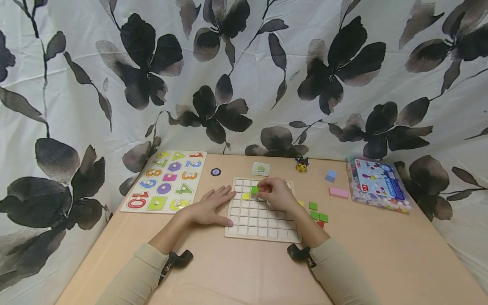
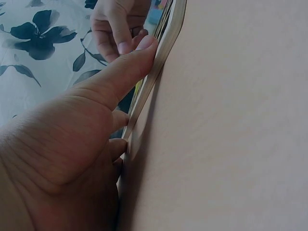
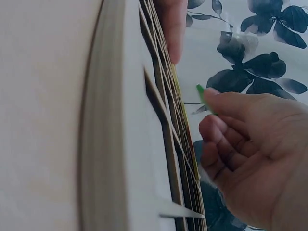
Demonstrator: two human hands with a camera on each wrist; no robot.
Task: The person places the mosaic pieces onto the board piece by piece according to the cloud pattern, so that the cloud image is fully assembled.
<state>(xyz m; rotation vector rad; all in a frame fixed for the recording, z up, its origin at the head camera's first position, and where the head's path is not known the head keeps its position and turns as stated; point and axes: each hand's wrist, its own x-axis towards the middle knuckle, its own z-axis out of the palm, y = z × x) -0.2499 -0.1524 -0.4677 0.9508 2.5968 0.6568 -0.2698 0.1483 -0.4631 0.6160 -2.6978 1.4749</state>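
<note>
A white grid board [image 1: 244, 231] with a pale wooden edge lies on the table. My right hand [image 1: 275, 193] pinches a small green square tile [image 1: 254, 190] between thumb and finger, over the upper part of the grid; the right wrist view shows the tile [image 3: 200, 91] edge-on at the fingertips. One yellow tile [image 1: 245, 196] sits in the grid, just below and left of it. My left hand [image 1: 210, 208] rests at the board's left side, fingers spread and straight. In the left wrist view its thumb [image 2: 130, 70] lies against the board's edge.
Right of the board lie several green tiles [image 1: 313, 206] and a red tile [image 1: 321, 224]. A number puzzle [image 1: 127, 208] lies at left. Behind are a dark disc [image 1: 215, 172], a card [image 1: 261, 169] and a figurine [image 1: 301, 164]. Farther right: blue piece [image 1: 331, 176], pink block [image 1: 338, 192], clear box [image 1: 381, 182].
</note>
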